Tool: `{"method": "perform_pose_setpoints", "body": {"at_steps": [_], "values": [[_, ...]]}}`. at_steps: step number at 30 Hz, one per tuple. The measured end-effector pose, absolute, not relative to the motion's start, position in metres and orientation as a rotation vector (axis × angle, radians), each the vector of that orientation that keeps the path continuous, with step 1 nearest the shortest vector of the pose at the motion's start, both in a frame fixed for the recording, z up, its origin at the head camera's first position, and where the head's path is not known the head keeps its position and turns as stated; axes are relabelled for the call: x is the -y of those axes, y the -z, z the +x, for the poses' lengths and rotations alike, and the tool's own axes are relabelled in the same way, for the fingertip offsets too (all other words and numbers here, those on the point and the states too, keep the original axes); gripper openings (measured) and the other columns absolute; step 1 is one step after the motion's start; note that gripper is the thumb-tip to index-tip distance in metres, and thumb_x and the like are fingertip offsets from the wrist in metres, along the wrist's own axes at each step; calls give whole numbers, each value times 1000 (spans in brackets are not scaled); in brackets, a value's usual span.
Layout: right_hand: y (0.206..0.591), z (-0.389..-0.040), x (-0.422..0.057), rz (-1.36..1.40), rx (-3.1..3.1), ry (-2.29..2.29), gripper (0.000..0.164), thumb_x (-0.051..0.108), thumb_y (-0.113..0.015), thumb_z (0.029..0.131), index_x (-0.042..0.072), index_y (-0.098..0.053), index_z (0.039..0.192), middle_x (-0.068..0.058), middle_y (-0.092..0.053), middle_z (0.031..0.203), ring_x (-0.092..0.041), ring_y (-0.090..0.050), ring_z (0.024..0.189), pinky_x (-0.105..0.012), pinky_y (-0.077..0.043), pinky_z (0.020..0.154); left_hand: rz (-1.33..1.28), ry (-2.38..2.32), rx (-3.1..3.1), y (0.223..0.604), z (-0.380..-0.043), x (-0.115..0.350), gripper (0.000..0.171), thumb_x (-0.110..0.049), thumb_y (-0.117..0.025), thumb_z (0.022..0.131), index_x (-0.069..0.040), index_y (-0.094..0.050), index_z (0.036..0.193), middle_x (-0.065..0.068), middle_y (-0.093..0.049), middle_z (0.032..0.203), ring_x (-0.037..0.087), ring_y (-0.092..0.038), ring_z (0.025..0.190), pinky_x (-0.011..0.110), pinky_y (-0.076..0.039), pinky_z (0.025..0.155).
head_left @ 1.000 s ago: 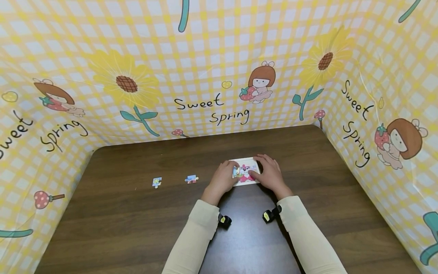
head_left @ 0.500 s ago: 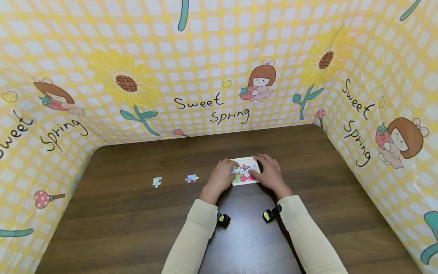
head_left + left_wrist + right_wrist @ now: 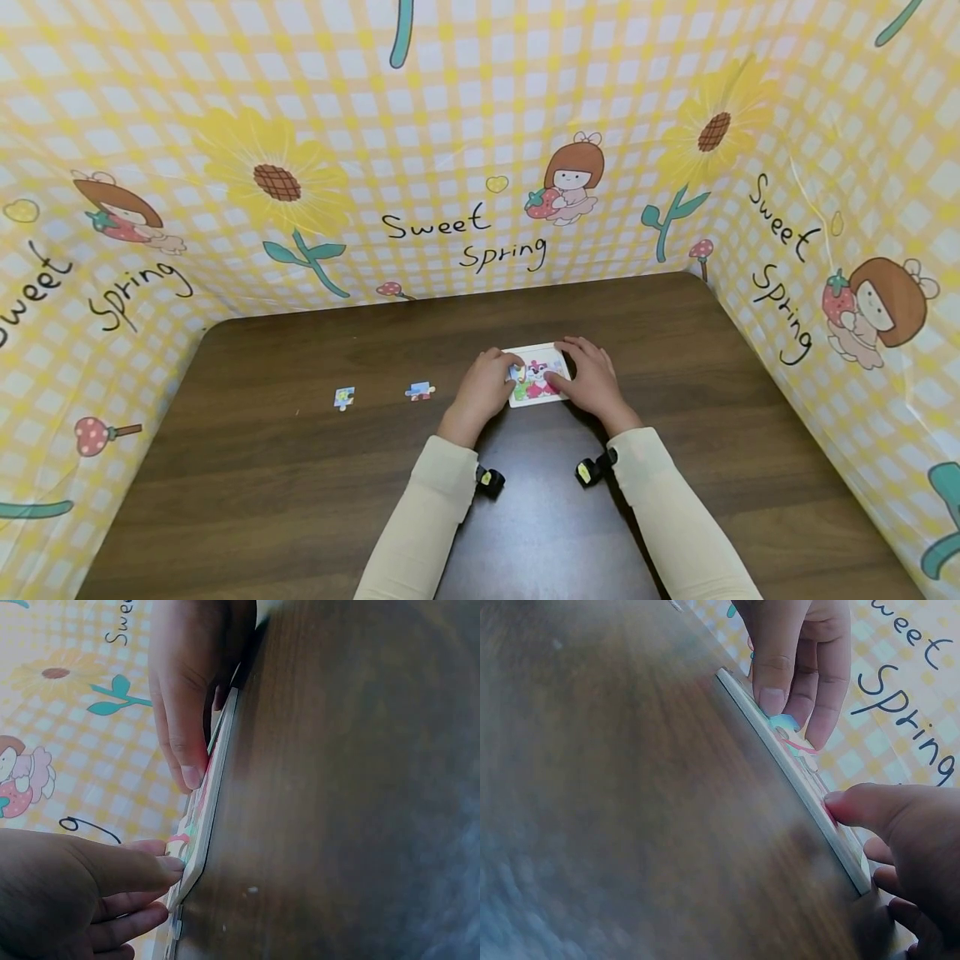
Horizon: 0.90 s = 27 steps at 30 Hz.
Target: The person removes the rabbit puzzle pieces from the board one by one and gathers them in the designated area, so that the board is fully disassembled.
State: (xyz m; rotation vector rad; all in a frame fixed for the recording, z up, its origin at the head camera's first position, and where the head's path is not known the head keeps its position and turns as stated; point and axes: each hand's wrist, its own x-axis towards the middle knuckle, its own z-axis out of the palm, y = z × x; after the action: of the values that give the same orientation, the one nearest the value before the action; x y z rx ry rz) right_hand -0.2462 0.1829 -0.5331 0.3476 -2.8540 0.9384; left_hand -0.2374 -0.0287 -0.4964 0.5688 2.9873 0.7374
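A small jigsaw puzzle in a white frame (image 3: pixel 542 402) lies on the table, its picture showing a pink character (image 3: pixel 537 385). At the frame's left side my left hand (image 3: pixel 480 390) pinches a puzzle piece (image 3: pixel 785 721) between thumb and fingers, its bluish edge showing in the right wrist view. My right hand (image 3: pixel 596 385) grips the frame's right side, thumb (image 3: pixel 836 801) on the picture and fingers around the outer edge. The fingers partly cover both sides of the picture.
Two loose puzzle pieces lie left of the frame, one nearer piece (image 3: pixel 420 391) and one farther piece (image 3: pixel 344 398). A yellow checked cloth (image 3: pixel 450 167) stands around the back and sides of the dark wooden table (image 3: pixel 262 483).
My left hand has shifted slightly left and its thumb has moved up, uncovering more green at the picture's lower left. The right hand and loose pieces stay put.
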Motion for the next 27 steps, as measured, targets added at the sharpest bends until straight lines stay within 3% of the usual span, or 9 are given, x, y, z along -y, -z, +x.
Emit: {"method": "perform_pose_setpoints", "body": {"at_steps": [19, 27], "values": [[531, -244, -182, 340, 2880, -950, 62, 41, -70, 88, 10, -53, 139, -14, -43, 147, -34, -30, 140, -56, -10, 114, 650, -698, -2940, 500, -241, 34, 27, -15, -69, 91, -11, -69, 118, 11, -58, 118, 27, -54, 116, 43, -22, 115], [532, -244, -183, 345, 2874, -942, 62, 41, -70, 88, 10, -53, 139, -14, -43, 147, -34, -31, 139, -56, -10, 114, 639, -746, -2971, 500, -242, 34, 30, -15, -71, 90, -10, -68, 119, 11, -62, 119, 27, -57, 116, 42, -27, 113]]}}
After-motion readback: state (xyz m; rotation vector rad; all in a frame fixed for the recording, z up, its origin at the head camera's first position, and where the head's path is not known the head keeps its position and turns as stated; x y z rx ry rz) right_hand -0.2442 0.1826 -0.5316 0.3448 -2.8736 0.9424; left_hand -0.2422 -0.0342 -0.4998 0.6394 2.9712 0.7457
